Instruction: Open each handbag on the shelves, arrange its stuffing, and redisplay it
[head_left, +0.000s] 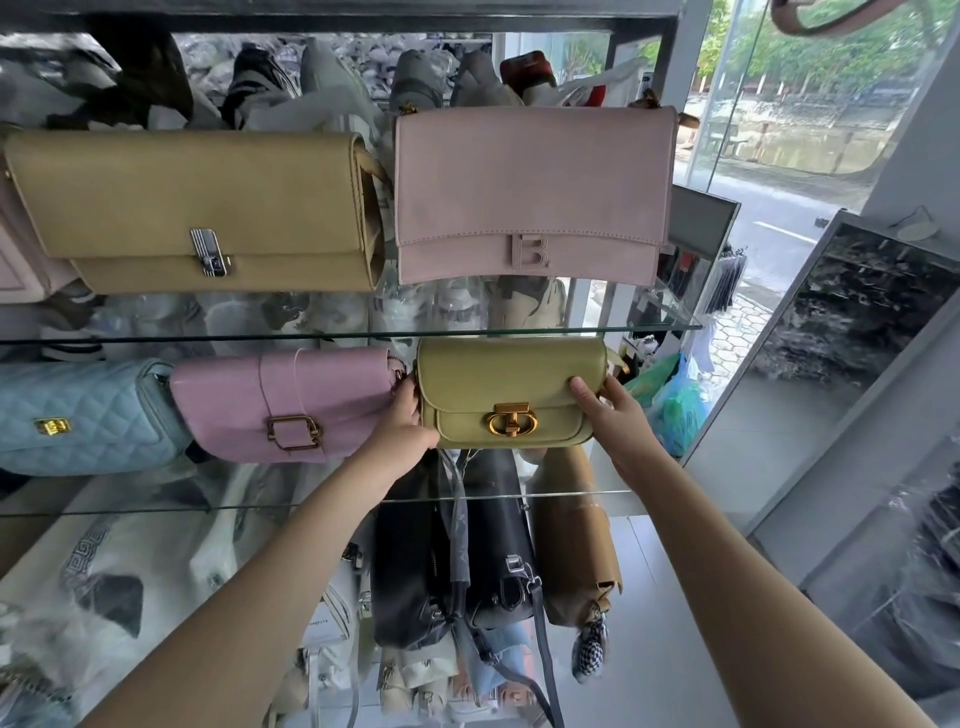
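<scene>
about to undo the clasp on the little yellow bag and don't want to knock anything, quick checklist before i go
1. Grip on yellow bag: left hand and right hand hold its two ends: ok.
2. Gold clasp faces the person, closed: ok.
3. A hand free for the clasp: not ok, both are holding.
4. Bag's weight on the glass shelf: cannot tell.
5. Room beside pink bag: not ok, left hand fills the gap.
6. Stuffing inside: cannot tell, flap shut.
</scene>
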